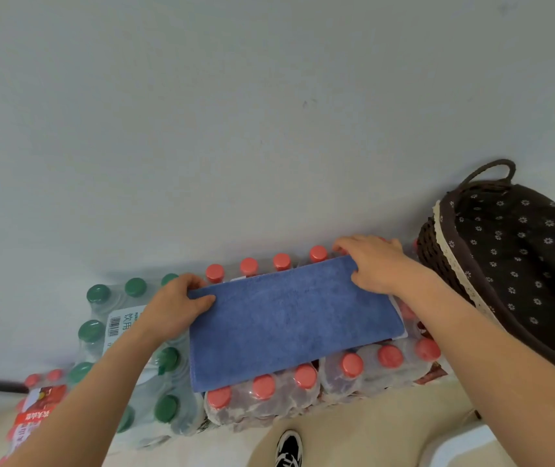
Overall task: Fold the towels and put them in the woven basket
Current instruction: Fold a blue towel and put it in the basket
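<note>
A blue towel [289, 318] lies flat on a pack of red-capped bottles [353, 369], which serves here as a makeshift work surface, probably because its level caps give the cloth even support. The towel already looks like a long doubled strip, with its near-left corner hanging a little past the pack's edge.

The left hand [178, 305] pinches the far-left corner, thumb on top and fingers curled round the edge behind it. The right hand [375, 261] grips the far-right corner in much the same way, fingers over the far edge. Holding both far corners keeps that edge taut and straight, so the layers line up. It would also suit either squaring the fold or lifting the edge for another fold, and I cannot tell which is meant.

The basket [438, 261] stands just to the right of the bottles, its mouth tipped towards the person and its dark flowered lining [522, 257] showing. No towel is visible inside. Placed there, it lets the right hand drop the folded towel in with a short reach.

A pack of green-capped bottles [100, 332] sits to the left, under the left forearm.
</note>
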A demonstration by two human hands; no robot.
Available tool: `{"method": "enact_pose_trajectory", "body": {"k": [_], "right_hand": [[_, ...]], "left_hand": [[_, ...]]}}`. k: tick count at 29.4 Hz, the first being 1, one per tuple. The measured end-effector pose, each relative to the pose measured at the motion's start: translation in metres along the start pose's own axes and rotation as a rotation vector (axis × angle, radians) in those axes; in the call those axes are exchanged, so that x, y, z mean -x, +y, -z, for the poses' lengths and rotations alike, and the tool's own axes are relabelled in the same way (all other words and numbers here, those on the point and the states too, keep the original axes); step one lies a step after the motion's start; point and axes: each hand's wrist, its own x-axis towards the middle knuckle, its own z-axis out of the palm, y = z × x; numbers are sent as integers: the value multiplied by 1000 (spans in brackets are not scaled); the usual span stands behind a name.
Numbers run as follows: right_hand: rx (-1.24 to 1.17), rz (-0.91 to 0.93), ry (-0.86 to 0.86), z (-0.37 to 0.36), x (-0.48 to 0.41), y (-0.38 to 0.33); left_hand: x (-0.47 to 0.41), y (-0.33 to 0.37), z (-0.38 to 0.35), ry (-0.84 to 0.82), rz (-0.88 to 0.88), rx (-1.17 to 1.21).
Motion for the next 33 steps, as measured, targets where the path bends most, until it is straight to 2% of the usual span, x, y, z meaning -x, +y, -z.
{"method": "enact_pose_trajectory", "body": {"k": [3,10,11,13,16,18,20,24,26,31,33], "right_hand": [[35,13,-27,2,-5,-3],[-62,22,-89,1,-13,-2],[-79,18,-61,5,-12,-2],[-147,22,81,21,-5,-1],[-248,59,457,47,19,3],[-254,86,633,45,38,4],[-224,98,677,22,53,4],[-35,33,567,-44,72,9],[-16,-20,523,-65,81,10],[8,-119,458,-73,93,2],[3,-161,419,-70,98,0]], "left_hand": [[-1,-3,1,-44,-23,36],[1,6,4,-86,-22,31],[2,9,6,-41,-40,23],[10,17,15,168,-127,21],[32,35,37,547,-386,59],[48,37,39,633,-530,11],[59,26,23,596,-567,-58],[65,-19,-22,393,-562,-182],[71,-31,-37,323,-553,-213],[79,-36,-45,246,-494,-160],[80,-33,-46,227,-410,-63]]}}
